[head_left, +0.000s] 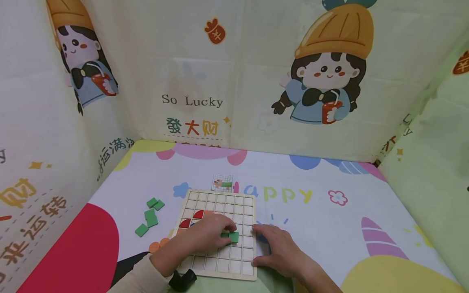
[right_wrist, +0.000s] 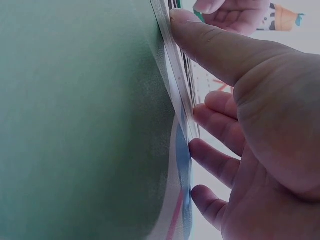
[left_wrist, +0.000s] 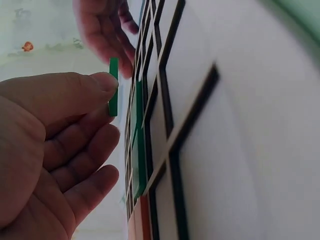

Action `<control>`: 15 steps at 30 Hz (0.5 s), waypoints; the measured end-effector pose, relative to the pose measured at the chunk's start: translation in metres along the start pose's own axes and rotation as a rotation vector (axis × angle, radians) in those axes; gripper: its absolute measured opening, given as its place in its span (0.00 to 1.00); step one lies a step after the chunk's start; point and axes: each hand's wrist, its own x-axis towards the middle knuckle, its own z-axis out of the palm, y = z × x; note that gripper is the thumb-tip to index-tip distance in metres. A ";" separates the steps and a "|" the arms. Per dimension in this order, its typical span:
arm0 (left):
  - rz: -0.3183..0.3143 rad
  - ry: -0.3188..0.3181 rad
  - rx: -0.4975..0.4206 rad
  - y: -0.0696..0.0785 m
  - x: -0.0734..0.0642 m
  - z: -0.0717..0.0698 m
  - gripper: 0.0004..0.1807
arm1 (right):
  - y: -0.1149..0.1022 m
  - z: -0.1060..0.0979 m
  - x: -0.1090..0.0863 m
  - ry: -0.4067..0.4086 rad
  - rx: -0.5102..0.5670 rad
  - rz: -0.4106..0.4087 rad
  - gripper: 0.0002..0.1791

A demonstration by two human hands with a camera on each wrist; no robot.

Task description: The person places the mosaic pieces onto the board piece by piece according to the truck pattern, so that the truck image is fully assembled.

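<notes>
On the table lies the board. My right hand spreads its fingers along the edge; my left hand pinches a green tile just above it. A bump could unsettle laid tiles; a slack pinch might drop mine askew.

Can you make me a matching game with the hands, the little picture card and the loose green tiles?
Column 1
1. Left hand
2. Right hand
3. Picture card
4. Loose green tiles

Column 2
A. Lying just beyond the far edge of the grid board
B. Pinching a green tile
C. On the table, left of the board
D. Touching the board's right edge

Right pairs: 1-B, 2-D, 3-A, 4-C
</notes>
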 end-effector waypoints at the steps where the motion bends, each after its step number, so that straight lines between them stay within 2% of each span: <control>1: -0.002 -0.005 -0.007 0.001 0.000 0.001 0.12 | 0.000 0.000 0.000 0.000 0.000 -0.001 0.43; 9: -0.047 -0.026 0.019 0.003 0.004 0.008 0.13 | 0.001 0.000 0.000 0.001 -0.003 -0.007 0.44; 15: -0.049 -0.018 0.048 0.004 0.005 0.011 0.13 | 0.001 0.000 0.000 0.002 -0.002 -0.010 0.44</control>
